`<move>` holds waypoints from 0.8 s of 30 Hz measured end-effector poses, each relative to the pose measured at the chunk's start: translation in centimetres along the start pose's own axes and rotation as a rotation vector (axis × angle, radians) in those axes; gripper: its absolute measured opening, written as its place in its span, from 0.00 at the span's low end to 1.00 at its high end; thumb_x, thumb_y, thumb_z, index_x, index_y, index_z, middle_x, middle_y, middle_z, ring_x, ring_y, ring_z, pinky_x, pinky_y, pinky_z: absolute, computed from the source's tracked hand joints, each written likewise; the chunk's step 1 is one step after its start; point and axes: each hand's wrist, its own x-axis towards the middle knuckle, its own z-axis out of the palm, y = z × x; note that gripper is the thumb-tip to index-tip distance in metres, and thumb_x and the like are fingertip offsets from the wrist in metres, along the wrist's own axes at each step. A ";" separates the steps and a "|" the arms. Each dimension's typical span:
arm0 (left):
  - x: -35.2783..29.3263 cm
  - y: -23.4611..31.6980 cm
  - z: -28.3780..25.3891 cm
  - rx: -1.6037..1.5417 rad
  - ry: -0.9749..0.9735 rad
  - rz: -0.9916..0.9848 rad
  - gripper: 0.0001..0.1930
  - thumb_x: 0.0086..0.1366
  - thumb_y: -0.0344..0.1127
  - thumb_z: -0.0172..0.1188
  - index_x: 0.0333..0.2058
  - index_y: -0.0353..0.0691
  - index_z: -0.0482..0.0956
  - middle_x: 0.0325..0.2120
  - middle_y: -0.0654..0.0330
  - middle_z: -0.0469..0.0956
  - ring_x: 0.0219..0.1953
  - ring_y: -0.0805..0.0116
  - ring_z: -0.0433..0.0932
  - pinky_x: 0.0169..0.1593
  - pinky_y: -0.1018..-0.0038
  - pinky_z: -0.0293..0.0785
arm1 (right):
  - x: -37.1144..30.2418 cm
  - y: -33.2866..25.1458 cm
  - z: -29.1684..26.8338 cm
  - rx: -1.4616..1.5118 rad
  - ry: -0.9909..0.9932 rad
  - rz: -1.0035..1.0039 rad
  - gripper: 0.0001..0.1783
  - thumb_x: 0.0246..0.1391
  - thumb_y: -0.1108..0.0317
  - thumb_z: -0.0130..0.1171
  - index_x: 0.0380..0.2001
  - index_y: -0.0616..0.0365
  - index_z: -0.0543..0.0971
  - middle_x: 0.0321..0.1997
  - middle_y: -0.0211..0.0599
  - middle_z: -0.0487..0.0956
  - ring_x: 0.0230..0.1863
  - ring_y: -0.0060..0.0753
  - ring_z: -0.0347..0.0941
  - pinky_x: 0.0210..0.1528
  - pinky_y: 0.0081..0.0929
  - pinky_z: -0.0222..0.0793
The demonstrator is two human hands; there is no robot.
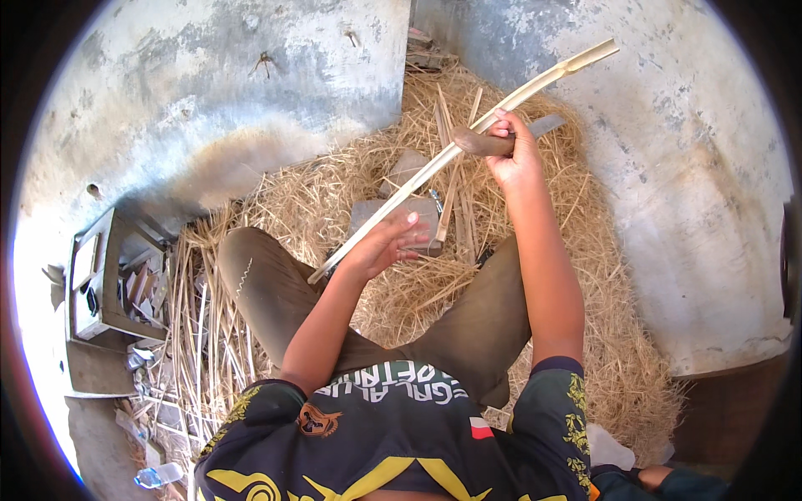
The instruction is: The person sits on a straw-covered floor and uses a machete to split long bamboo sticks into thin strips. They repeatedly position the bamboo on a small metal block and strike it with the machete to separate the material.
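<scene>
A long, pale split bamboo strip [535, 85] slants from beside my left knee up to the far right. My right hand [515, 159] is closed round the brown wooden handle of a knife [484, 144], its thumb and fingertips also against the strip. Beyond that hand the grey blade points right, partly covered by the fingers. My left hand [384, 244] is open beside the strip's lower part, with its fingers apart and a little blurred. Between my knees, a flat grey stone block [376, 214] lies under the strip.
Straw-like shavings [601, 309] cover the floor around my bent legs. Loose bamboo strips [205, 326] lie at the left, near a wooden cabinet [109, 321]. A plastic bottle [159, 476] is at the lower left. Worn walls [326, 75] close in ahead; part of another person [656, 478] shows lower right.
</scene>
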 end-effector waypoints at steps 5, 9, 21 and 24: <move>0.2 -1.3 2.0 -0.158 0.155 0.393 0.41 0.72 0.60 0.52 0.74 0.52 0.45 0.67 0.55 0.63 0.61 0.61 0.69 0.59 0.59 0.65 | -1.4 -0.2 0.5 0.039 -0.056 0.092 0.17 0.49 0.85 0.66 0.34 0.61 0.67 0.26 0.34 0.72 0.22 0.23 0.71 0.25 0.16 0.76; 0.7 0.5 2.7 -0.438 0.152 0.347 0.32 0.75 0.64 0.40 0.71 0.57 0.58 0.56 0.62 0.74 0.57 0.64 0.72 0.58 0.60 0.65 | -1.6 0.3 0.6 0.058 -0.047 0.116 0.17 0.50 0.85 0.66 0.36 0.64 0.68 0.29 0.36 0.72 0.23 0.24 0.71 0.23 0.15 0.75; 1.5 7.3 -0.1 -0.230 0.446 0.796 0.20 0.74 0.46 0.44 0.41 0.33 0.74 0.19 0.48 0.80 0.17 0.64 0.76 0.26 0.71 0.76 | -0.7 -0.5 -0.8 -0.031 0.278 0.066 0.22 0.51 0.71 0.74 0.41 0.66 0.71 0.32 0.42 0.79 0.26 0.25 0.78 0.32 0.19 0.84; -1.3 12.2 0.8 0.152 0.862 0.961 0.30 0.73 0.58 0.51 0.21 0.37 0.74 0.13 0.61 0.72 0.16 0.75 0.70 0.21 0.77 0.65 | 0.0 -1.4 -2.8 -0.080 0.295 0.088 0.22 0.53 0.73 0.71 0.44 0.67 0.69 0.35 0.45 0.78 0.28 0.28 0.79 0.33 0.22 0.85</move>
